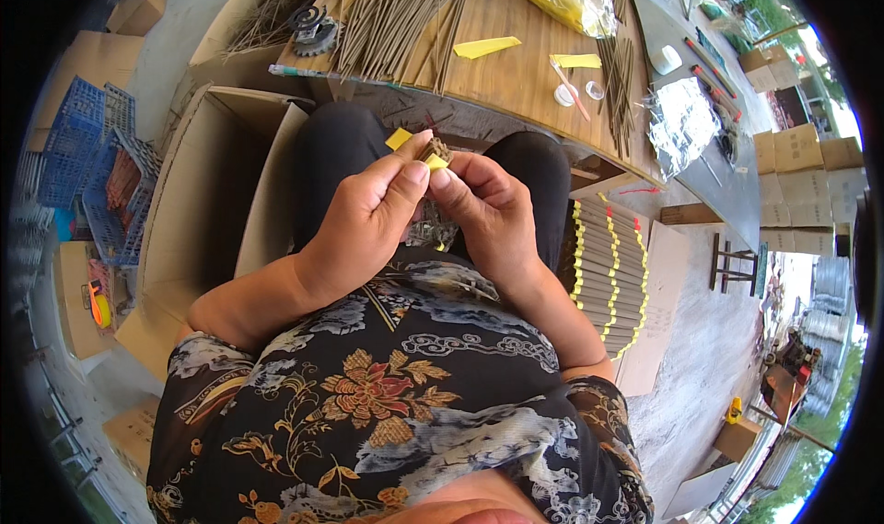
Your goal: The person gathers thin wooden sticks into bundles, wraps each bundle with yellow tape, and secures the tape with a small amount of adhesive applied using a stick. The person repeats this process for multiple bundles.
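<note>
Above the dark trousers (336, 146), we saw the left hand (373, 197) and the right hand (488, 209) brought together at a small brown bundle (435, 146) with a yellow strip (436, 162) against it. The left thumb and forefinger pinched the strip and the bundle between them; the right thumb pressed in close beside the yellow, its other fingers curled around behind, though we could not tell how they gripped on the hidden side. A second bit of yellow (399, 139) stuck out past the left forefinger (whether it belonged to the same strip, we could not make out).

We judged the step in hand to be wrapping the yellow around the brown piece. The next move, to our minds, called for a firm left pinch while the right fingers drew the strip snug and pressed down its loose end; a slack turn could have slipped.

On the desk (525, 77) beyond the knees we noted loose brown sticks (396, 17), another flat yellow piece (486, 47) and a clear bag (571, 4) with yellow inside. Near the right knee lay a row of brown rolls (612, 271) edged with yellow.
</note>
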Tool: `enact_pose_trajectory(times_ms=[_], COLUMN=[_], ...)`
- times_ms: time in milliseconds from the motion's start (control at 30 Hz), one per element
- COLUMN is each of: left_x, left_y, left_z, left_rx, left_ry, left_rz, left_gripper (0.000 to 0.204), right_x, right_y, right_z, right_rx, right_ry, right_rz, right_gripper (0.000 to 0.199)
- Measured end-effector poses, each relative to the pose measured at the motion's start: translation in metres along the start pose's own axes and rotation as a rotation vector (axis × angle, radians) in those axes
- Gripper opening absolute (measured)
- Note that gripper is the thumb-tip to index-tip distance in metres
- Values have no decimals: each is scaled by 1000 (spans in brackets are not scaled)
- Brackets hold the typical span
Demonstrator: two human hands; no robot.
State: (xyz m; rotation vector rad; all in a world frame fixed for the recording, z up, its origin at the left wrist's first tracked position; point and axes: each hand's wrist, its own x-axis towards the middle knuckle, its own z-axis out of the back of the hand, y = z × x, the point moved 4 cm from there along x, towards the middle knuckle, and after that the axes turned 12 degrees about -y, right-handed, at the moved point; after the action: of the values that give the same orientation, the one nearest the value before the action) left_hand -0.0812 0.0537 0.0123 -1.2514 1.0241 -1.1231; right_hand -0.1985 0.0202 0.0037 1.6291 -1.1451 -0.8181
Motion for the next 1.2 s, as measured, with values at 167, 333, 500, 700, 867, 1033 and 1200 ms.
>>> enact_pose_trajectory(times_ms=[167, 333, 500, 700, 867, 1033, 1200], left_x=[-2, -5, -2, -1, -5, -6, -5], left_y=[4, 3, -1, 12, 17, 20, 18], left_z=[1, 0, -4, -7, -11, -14, -14], left_rx=[-138, -349, -500, -579, -526, -496, -572], left_ry=[180, 193, 308, 466, 451, 463, 449], left_rz=[75, 199, 308, 470, 544, 591, 615], left_gripper=[44, 61, 70, 62, 32, 24, 20], right_x=[-1, -2, 4, 15, 15, 22, 24], right_y=[-11, -10, 0, 6, 22, 32, 35], right_z=[1, 1, 7, 20, 24, 25, 22], right_rx=[256, 337, 227, -46, -244, -507, -473], right_ry=[157, 196, 302, 380, 497, 474, 466], right_rz=[28, 14, -1, 94, 121, 216, 281], right_gripper=[21, 23, 23, 25, 35, 18, 15])
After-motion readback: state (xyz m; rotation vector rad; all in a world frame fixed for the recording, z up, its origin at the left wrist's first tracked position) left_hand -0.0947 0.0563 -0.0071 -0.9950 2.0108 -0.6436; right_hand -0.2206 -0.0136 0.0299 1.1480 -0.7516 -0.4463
